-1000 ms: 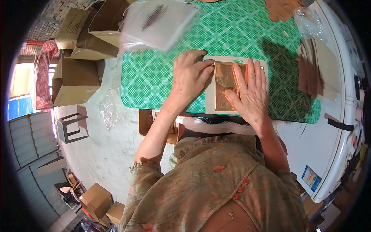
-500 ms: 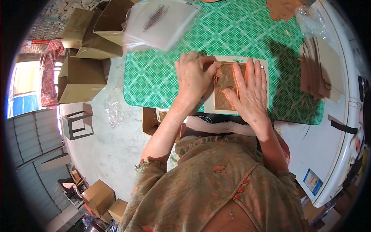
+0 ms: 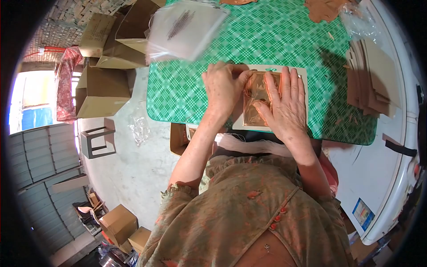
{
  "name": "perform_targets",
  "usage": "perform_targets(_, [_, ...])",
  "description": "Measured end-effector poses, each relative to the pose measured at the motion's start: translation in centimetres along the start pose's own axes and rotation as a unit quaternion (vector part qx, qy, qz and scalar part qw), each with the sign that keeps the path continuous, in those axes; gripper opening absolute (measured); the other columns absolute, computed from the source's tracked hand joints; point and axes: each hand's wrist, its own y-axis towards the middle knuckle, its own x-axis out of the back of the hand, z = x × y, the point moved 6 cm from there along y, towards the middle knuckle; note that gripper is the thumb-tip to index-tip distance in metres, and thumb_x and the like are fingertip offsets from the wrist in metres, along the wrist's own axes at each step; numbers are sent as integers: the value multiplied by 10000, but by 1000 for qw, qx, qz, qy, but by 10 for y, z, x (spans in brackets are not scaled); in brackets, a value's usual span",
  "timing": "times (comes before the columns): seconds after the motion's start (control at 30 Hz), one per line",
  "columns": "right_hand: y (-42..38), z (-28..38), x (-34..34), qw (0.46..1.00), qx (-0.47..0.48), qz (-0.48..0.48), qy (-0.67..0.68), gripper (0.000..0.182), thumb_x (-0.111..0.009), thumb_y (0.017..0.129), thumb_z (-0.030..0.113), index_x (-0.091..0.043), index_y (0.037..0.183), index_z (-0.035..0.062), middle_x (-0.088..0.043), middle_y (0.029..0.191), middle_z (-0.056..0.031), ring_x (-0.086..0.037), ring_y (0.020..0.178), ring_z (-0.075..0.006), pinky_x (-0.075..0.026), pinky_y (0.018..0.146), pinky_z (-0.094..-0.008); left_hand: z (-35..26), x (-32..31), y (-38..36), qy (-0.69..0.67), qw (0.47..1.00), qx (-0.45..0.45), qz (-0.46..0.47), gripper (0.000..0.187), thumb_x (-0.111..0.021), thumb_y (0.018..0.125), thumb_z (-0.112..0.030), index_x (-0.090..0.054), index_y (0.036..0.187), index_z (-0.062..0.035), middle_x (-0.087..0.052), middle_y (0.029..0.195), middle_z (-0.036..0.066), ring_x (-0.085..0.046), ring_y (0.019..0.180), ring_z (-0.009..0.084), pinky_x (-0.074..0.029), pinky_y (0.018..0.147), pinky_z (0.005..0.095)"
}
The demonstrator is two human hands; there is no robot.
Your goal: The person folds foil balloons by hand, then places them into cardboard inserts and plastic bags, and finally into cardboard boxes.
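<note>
On the near half of the green checked worktop (image 3: 187, 89), a pale backing card (image 3: 302, 75) lies flat, and on it a thin coppery foil sheet (image 3: 255, 100) under what looks like clear film. The foil sits on the left part of the card, crinkled and lifted along its left edge rather than lying smooth.

At the card's left edge, the left hand (image 3: 223, 91) has its fingers curled in, the grip pressed together on the raised margin of the foil; whether it pinches the foil alone or the film with it cannot be told. Over the card's middle and right, the right hand (image 3: 287, 104) lies flat, fingers spread, palm pressing the sheet down, with nothing held.

By the look of it, the step in hand is working one sheet on the card: one side pinned while the other side is lifted or tucked. The next move seems to call for a light, even pull from the left while the right palm holds steady, since foil this thin would likely crease or tear under a jerk.

Beyond the card, at the worktop's far left corner, lies a stack of clear plastic bags (image 3: 187, 26). Right of the card, well apart from it, lies a pile of brown card pieces (image 3: 371, 84). Left of the worktop, open cardboard boxes (image 3: 104, 89) stand on the floor.
</note>
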Motion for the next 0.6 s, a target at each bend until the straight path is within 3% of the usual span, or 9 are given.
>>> perform_targets(0.03, [0,0,0,1000,0,-2,2,802,-637,955,516,-373,1581,90,-269,1601,-317,-209,1509,-491,-149,1252,-571,1,-1,1,-9,1000,3,0,299,-797,867,-297,-811,1004,-31,-728,886,142,-650,879,299,-497,841,427])
perform_targets(0.13, [0,-1,0,1000,0,-7,3,798,-632,958,520,-377,1580,89,-269,1602,-317,-209,1509,-491,-148,1253,-570,10,-8,2,-60,997,48,15,208,-777,870,-282,-824,940,-92,-719,891,115,-612,930,310,-408,866,440])
perform_targets(0.33, [0,0,-1,1000,1,-9,2,794,-615,966,536,-383,1577,84,-264,1604,-317,-203,1512,-490,-141,1254,-573,11,-10,7,-89,995,49,7,246,-767,873,-274,-804,864,-30,-731,740,167,-682,692,357,-497,693,471])
perform_targets(0.43, [-1,0,-1,1000,-1,-2,0,797,-608,969,542,-379,1580,85,-257,1608,-317,-194,1516,-488,-133,1256,-572,10,-10,9,-77,996,45,20,290,-723,902,-283,-789,828,-11,-720,718,181,-680,664,365,-514,680,465])
perform_targets(0.53, [-1,-1,-3,1000,-3,3,-2,802,-605,969,546,-371,1585,90,-250,1612,-315,-186,1520,-485,-126,1258,-570,6,-11,12,-21,996,57,71,302,-671,929,-288,-770,830,-21,-731,777,169,-685,749,359,-503,733,476])
perform_targets(0.6, [-1,-1,-4,1000,-3,5,0,805,-605,969,547,-365,1589,93,-245,1615,-314,-183,1521,-484,-122,1258,-569,6,-16,13,49,997,0,54,312,-638,955,-288,-758,862,-14,-737,814,173,-695,772,365,-520,740,463])
